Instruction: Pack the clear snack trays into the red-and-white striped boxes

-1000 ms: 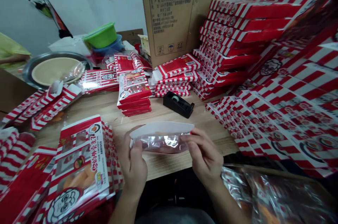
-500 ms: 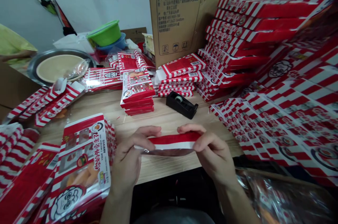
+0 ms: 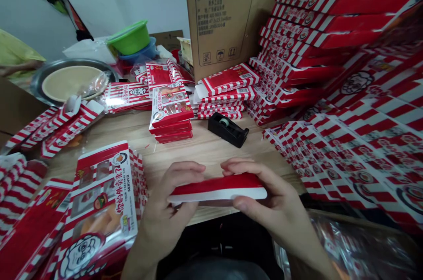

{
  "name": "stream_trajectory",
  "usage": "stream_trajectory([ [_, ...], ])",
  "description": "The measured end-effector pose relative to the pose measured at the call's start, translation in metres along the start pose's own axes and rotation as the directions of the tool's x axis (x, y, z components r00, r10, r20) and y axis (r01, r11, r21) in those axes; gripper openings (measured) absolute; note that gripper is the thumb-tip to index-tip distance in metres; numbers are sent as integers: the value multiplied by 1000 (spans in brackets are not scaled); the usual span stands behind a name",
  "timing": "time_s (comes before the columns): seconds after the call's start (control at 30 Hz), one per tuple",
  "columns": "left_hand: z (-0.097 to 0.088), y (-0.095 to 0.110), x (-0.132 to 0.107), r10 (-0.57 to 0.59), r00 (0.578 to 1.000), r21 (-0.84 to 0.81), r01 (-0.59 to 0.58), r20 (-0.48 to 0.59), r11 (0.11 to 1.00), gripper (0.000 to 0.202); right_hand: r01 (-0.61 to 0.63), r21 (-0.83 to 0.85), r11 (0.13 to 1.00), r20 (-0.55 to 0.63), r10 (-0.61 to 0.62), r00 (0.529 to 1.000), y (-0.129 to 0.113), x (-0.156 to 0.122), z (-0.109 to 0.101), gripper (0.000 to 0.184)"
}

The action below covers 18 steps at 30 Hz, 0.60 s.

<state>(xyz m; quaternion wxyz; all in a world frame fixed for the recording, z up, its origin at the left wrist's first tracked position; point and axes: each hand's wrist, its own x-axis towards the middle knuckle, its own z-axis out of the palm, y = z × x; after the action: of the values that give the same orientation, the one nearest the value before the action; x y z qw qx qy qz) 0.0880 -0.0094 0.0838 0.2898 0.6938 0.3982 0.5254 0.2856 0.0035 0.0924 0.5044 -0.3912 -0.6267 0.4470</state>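
My left hand [image 3: 170,200] and my right hand [image 3: 264,196] hold the two ends of a red-and-white card sleeve [image 3: 218,189] just above the wooden table [image 3: 211,148]. A flattened packet lies under the sleeve, mostly hidden by it and my fingers. To the left of my left hand stands a stack of red-striped snack boxes with clear windows [image 3: 104,200]. A black tape dispenser [image 3: 228,129] sits on the table beyond my hands.
Stacks of red-striped boxes [image 3: 170,112] stand on the table, with a large slanted pile [image 3: 357,139] at right. A cardboard carton [image 3: 221,11] stands behind them. A metal tray [image 3: 71,82] and green and blue tubs [image 3: 130,40] are far left. Foil packets [image 3: 357,245] lie at lower right.
The sleeve has turned from its pale underside to its red face and dropped lower towards the table. My hands now hold it flatter, with my fingers on top.
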Motion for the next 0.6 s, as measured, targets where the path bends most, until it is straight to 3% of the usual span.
stream_trajectory([
  [0.07,1,3,2,33,999,92,-34,12,995,41,-1,-17,1000,11,1,1000,-1,1,0,28],
  [0.13,1,1,2,35,999,84,-37,31,996,40,12,-34,999,26,-11,1000,0,3,1,26],
  [0.33,-4,-15,-4,-58,998,-205,60,19,977,25,21,-54,998,-4,-21,1000,4,5,2,14],
  [0.43,-4,-19,-11,-74,997,-357,64,-16,932,32,37,-47,998,-35,-38,999,4,6,4,10],
  [0.53,-2,-22,-17,-186,978,-299,150,-94,942,19,73,-54,996,-22,-74,997,3,7,4,11],
  [0.6,-1,-23,-19,-198,971,-226,164,-134,960,21,101,-59,993,10,-101,995,3,9,2,14],
])
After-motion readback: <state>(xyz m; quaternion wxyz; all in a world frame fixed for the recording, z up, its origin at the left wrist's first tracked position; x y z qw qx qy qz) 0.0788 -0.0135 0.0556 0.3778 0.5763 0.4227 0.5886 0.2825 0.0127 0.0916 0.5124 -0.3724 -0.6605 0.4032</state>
